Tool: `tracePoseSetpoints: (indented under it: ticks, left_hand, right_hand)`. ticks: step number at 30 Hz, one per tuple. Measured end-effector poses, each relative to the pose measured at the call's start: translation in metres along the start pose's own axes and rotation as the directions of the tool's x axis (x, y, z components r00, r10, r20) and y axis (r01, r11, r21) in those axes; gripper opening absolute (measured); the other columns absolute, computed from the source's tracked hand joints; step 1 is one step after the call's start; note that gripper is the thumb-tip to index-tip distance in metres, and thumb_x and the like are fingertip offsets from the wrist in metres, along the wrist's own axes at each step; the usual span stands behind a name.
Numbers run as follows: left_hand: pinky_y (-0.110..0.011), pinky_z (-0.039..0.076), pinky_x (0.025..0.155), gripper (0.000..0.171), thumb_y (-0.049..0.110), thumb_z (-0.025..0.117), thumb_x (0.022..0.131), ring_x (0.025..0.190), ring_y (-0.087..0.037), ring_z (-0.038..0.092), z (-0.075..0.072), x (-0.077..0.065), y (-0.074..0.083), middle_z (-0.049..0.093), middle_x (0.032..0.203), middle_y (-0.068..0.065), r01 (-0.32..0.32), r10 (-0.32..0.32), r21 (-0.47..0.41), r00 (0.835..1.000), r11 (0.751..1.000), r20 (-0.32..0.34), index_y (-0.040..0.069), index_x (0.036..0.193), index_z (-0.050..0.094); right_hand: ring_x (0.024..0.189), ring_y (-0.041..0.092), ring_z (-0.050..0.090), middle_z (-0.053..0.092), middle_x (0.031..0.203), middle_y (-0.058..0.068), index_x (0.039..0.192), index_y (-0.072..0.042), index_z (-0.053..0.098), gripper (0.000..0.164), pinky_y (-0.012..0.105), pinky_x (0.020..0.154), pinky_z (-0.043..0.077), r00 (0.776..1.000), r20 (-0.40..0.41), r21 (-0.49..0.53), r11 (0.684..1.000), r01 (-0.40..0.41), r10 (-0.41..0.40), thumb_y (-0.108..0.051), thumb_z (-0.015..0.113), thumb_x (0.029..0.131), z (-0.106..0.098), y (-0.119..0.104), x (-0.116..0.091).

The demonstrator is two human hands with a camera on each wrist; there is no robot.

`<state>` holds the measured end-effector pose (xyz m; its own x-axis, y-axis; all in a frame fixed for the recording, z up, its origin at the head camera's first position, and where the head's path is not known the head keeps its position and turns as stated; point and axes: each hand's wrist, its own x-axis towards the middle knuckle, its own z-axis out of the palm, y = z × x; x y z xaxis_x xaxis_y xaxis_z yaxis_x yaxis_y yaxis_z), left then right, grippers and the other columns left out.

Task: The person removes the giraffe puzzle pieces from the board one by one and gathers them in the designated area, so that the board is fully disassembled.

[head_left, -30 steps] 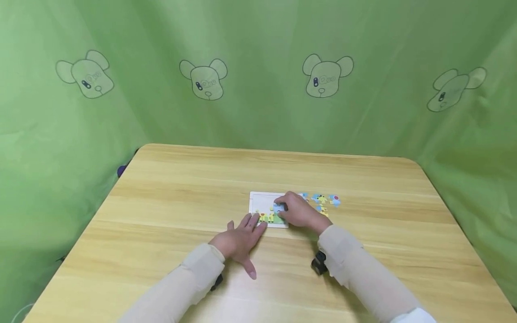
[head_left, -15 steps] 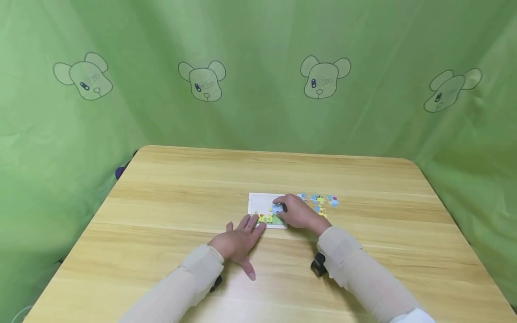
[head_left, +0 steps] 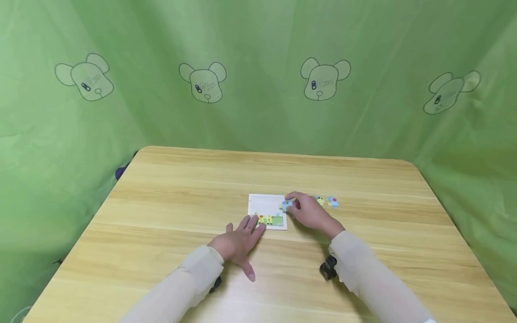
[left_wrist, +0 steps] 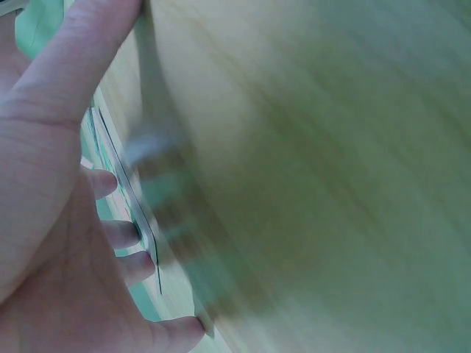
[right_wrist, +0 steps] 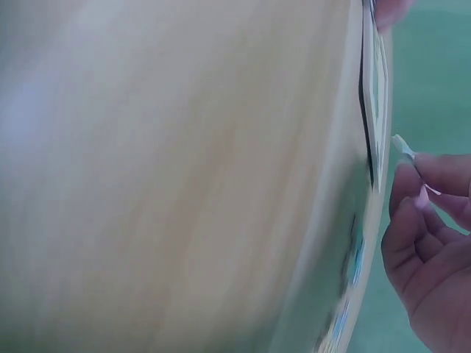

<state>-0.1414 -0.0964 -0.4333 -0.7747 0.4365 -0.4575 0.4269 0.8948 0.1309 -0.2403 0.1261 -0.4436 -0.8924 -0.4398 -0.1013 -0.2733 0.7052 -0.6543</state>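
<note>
A white puzzle tray (head_left: 261,197) lies flat on the table, with giraffe-legs-and-grass pieces (head_left: 277,220) along its near side. My left hand (head_left: 239,242) rests with spread, straight fingers on the tray's near left corner; the left wrist view shows its fingertips (left_wrist: 136,268) at the tray edge. Over the tray's right edge, my right hand (head_left: 311,211) pinches a blue-and-yellow puzzle piece (head_left: 286,205) between thumb and fingers. In the right wrist view the pinched puzzle piece (right_wrist: 406,147) is raised above the tray, seen edge-on.
Loose puzzle pieces (head_left: 333,202) lie on the table right of the tray, some hidden behind my right hand. The wooden table (head_left: 181,179) ends at a green curtain (head_left: 258,121) printed with bear heads. Dark wrist cameras (head_left: 328,268) sit under the sleeves.
My right hand has lifted the blue puzzle piece off the spot above the grass piece and moved slightly right with it, also turning the piece. The left hand has stayed in place.
</note>
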Motion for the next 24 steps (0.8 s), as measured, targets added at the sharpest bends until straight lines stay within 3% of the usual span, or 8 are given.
tracePoseSetpoints:
  ticks: [9,17,24]
  left_hand:
    - [-0.061,0.019,0.11,0.136,0.067,0.077,0.05,0.146,-0.027,-0.002,0.002,0.001,0.001,-0.007,0.159,-0.01,0.005,-0.005,-0.022,1.0,1.0,0.004,0.02,0.153,0.002]
    - [-0.062,0.019,0.109,0.135,0.067,0.077,0.05,0.146,-0.028,-0.002,0.001,0.001,0.0,-0.007,0.159,-0.01,0.001,-0.001,-0.017,1.0,1.0,0.002,0.02,0.153,0.003]
    - [-0.062,0.019,0.109,0.136,0.067,0.077,0.05,0.146,-0.029,-0.003,0.003,0.002,0.0,-0.007,0.159,-0.01,-0.003,0.003,-0.027,1.0,1.0,-0.001,0.02,0.153,0.002]
  right_hand:
    - [0.059,0.022,0.058,0.061,0.08,0.014,0.119,-0.001,0.052,0.03,0.029,0.049,0.049,0.995,-0.069,0.139,0.988,-0.061,0.071,-0.014,0.059,0.093,-0.024,0.031,-0.02]
    - [0.065,0.021,0.055,0.06,0.083,0.013,0.123,-0.002,0.053,0.033,0.03,0.055,0.049,0.985,-0.129,0.099,0.99,-0.098,0.111,-0.018,0.057,0.094,-0.047,0.059,-0.041]
    - [0.066,0.023,0.058,0.058,0.08,0.014,0.126,0.0,0.048,0.04,0.031,0.054,0.049,0.977,-0.117,0.152,0.975,-0.162,0.18,-0.023,0.057,0.094,-0.057,0.076,-0.056]
